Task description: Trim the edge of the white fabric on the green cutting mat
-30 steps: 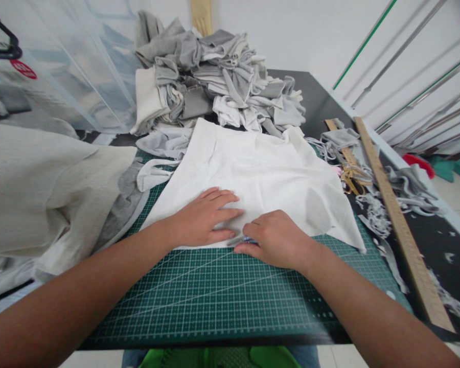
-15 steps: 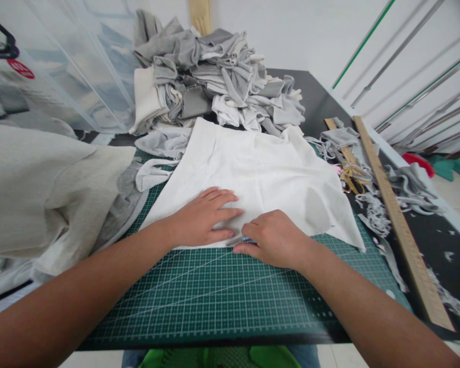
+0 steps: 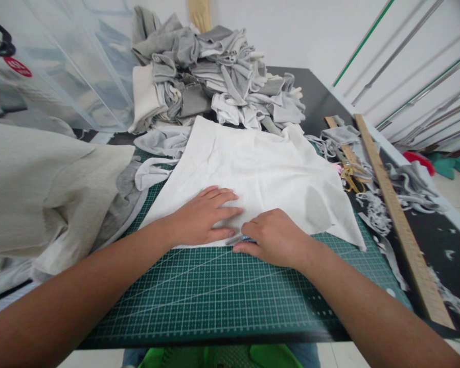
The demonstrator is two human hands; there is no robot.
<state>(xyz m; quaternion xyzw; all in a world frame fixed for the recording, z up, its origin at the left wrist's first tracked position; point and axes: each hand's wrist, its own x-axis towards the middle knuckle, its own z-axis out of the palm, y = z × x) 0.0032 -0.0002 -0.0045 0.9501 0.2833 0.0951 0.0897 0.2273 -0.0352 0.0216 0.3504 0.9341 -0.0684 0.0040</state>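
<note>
Head | left hand (image 3: 198,219) flat, fingers spread | right hand (image 3: 275,238) curled, fingers pinching small tool (image 3: 247,238)

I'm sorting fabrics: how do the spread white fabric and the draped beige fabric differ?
Colour: the spread white fabric is bright; the draped beige fabric is duller.
Pose: the white one lies mostly flat on the gridded green mat; the beige one bunches in folds.
Contact: the left hand rests on the white one, not the beige one.
Both are cloth.
</note>
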